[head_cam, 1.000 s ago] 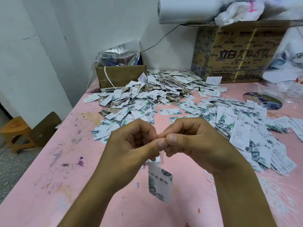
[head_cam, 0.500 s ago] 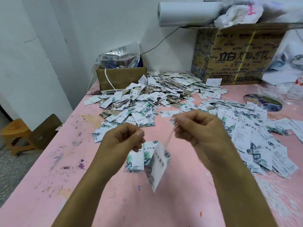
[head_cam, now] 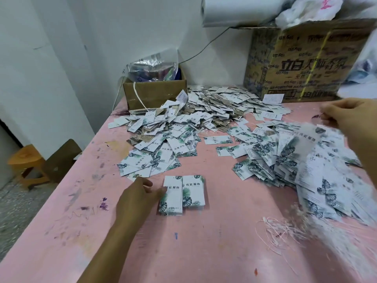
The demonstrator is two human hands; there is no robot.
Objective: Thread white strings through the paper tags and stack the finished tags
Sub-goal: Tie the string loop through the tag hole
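Two neat stacks of finished tags near the middle of the pink worktop (head_cam: 204,252), side by side and touching: left stack (head_cam: 171,199), right stack (head_cam: 193,190), both face up with leaf print and dark characters.

Left hand (head_cam: 138,199) just left of the left stack, fingers bent, fingertips (head_cam: 162,190) against that stack's left edge. Pinching the top tag or only touching it: impossible to tell.

Right hand (head_cam: 350,121) raised at the far right, above the right pile of tags (head_cam: 295,160), well apart from the stacks. Blurred, fingers seemingly curled; open or closed, and holding anything or not, cannot tell.

Loose white strings (head_cam: 285,229) in a tangle on the near right of the worktop, just beside the right pile.

Far pile of tags (head_cam: 173,131) spread wide across the far middle, some with strings showing, reaching back to a small cardboard box (head_cam: 155,94) with a shiny plastic bag (head_cam: 153,68) in it.

Large printed carton (head_cam: 306,58) at the far right against the wall, with a white roll (head_cam: 234,11) on top.

Wooden stool (head_cam: 26,160) on the floor to the left of the worktop.
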